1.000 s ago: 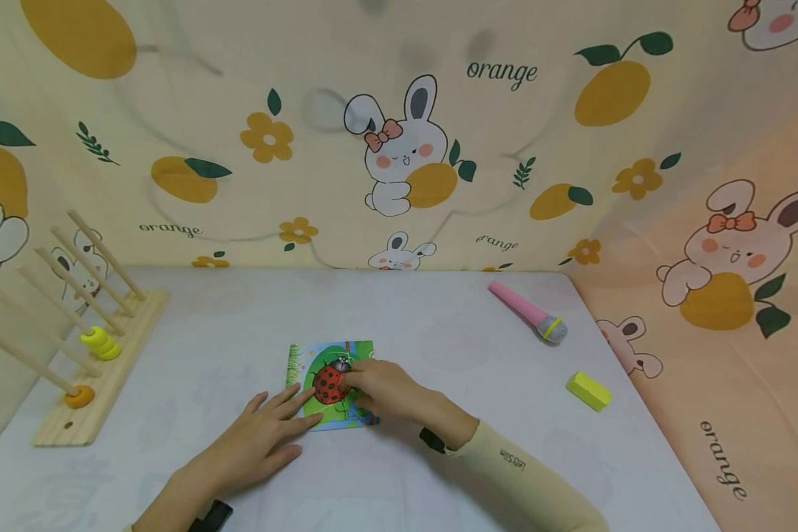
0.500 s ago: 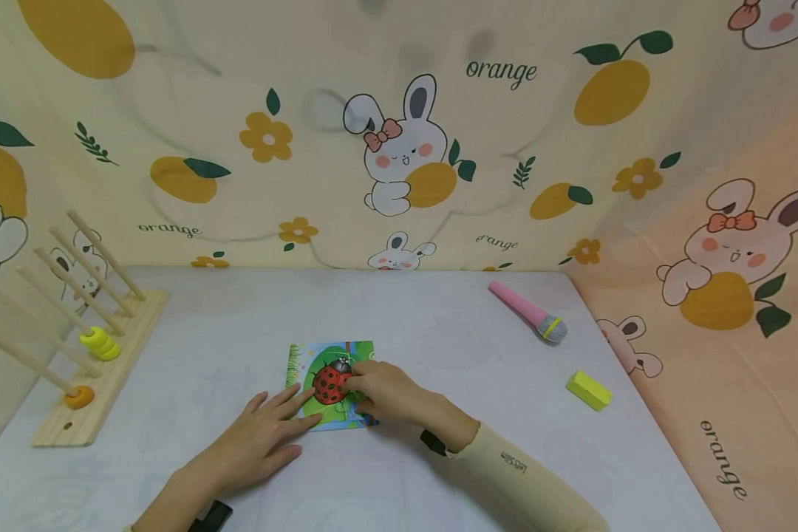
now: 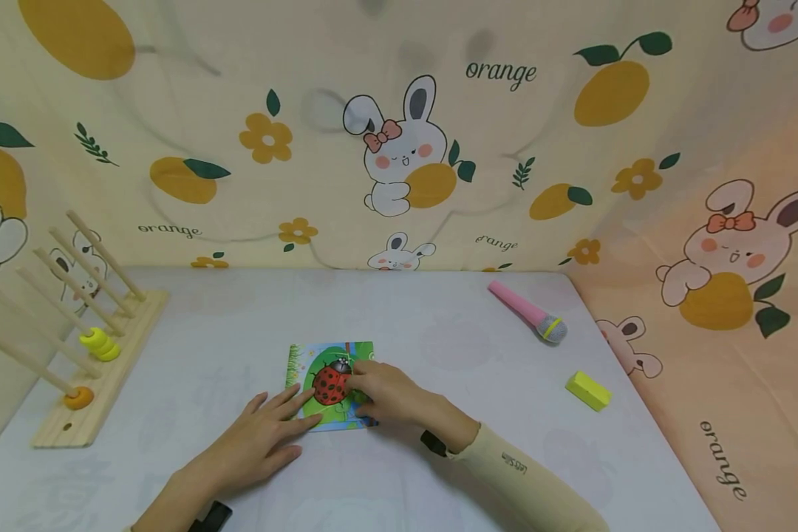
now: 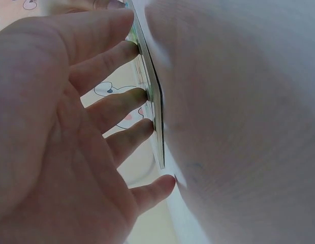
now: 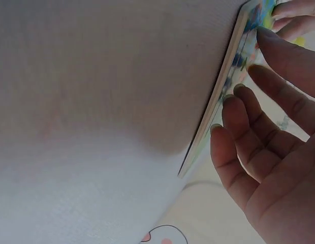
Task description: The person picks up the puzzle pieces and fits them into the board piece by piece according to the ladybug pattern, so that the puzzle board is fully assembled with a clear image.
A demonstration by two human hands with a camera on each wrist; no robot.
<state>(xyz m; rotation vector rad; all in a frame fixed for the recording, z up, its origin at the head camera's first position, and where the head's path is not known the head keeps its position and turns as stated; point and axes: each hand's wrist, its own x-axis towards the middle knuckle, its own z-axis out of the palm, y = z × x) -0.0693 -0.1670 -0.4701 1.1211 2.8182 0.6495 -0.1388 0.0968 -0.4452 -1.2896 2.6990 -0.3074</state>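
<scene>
A flat square wooden puzzle (image 3: 331, 386) with a red ladybug picture lies on the table, thin seams crossing its face. My left hand (image 3: 261, 442) is spread at its lower left, and several fingertips rest on the puzzle. In the left wrist view the little finger of that hand reaches past the puzzle's wooden edge (image 4: 158, 109). From the right, my right hand (image 3: 394, 393) touches the picture with slightly bent fingers and covers part of the right side. The right wrist view shows its fingertips (image 5: 259, 68) right at the puzzle's face, with nothing gripped between them.
On the left stands a wooden peg rack (image 3: 123, 366) with yellow rings (image 3: 101, 343) and an orange ring (image 3: 80, 397). A pink toy microphone (image 3: 525, 310) and a yellow block (image 3: 588, 391) lie at the right. A patterned cloth (image 3: 406, 162) hangs behind the white table (image 3: 425, 310).
My right fingertips have slid a little to the right across the picture, baring slightly more of the ladybug. The left hand and the puzzle have stayed in place.
</scene>
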